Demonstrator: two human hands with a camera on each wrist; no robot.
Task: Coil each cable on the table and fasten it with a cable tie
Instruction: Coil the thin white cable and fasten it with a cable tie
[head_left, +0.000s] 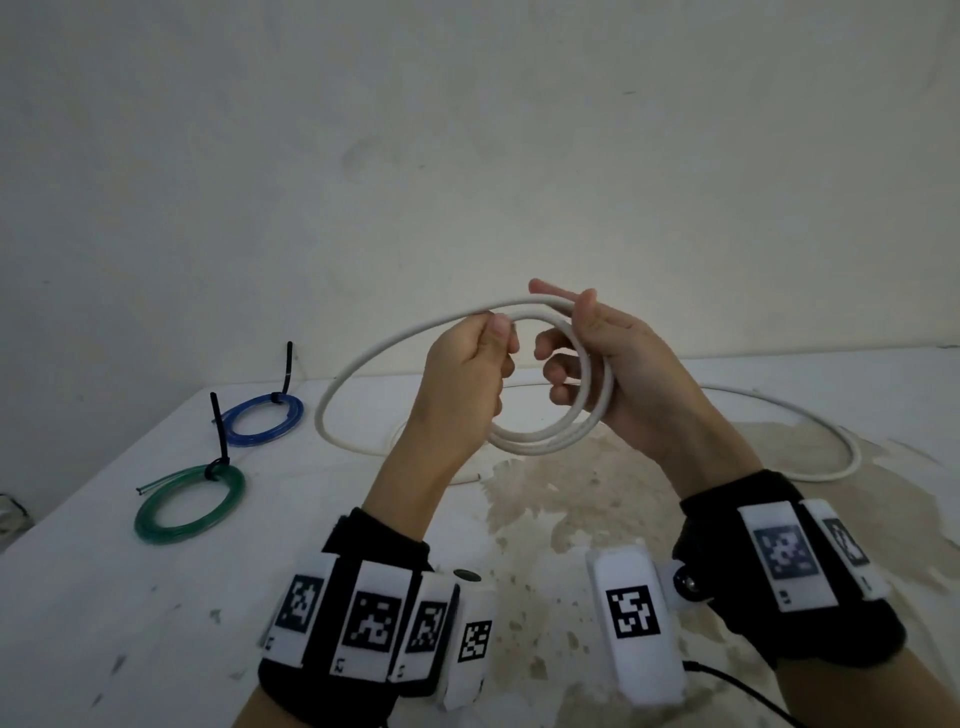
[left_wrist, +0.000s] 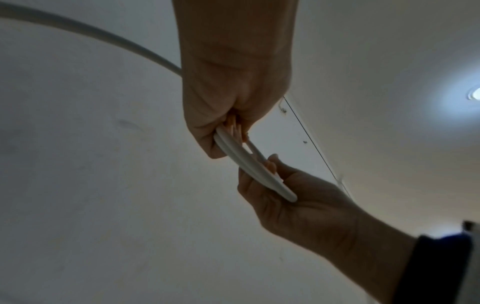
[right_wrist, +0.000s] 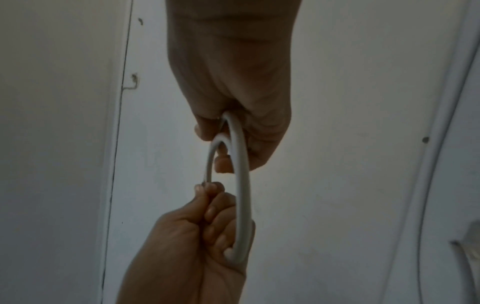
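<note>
I hold a thick white cable (head_left: 545, 442) above the table. My right hand (head_left: 571, 332) grips a small coil of a few loops, thumb on top and fingers curled through the ring. My left hand (head_left: 496, 325) pinches the cable just left of the coil, and a wide loose loop (head_left: 332, 402) hangs from that pinch to the table. The cable's free length (head_left: 836, 441) trails across the table at the right. In the left wrist view the left hand (left_wrist: 223, 131) grips the cable (left_wrist: 249, 162) close to the right hand (left_wrist: 280, 185). In the right wrist view the loop (right_wrist: 242, 185) runs between both hands.
A blue coil (head_left: 236, 434) and a green coil (head_left: 156, 525), each fastened with a black cable tie (head_left: 284, 374), lie at the table's left. The white table (head_left: 130, 623) is stained brown in the middle and ends at a pale wall.
</note>
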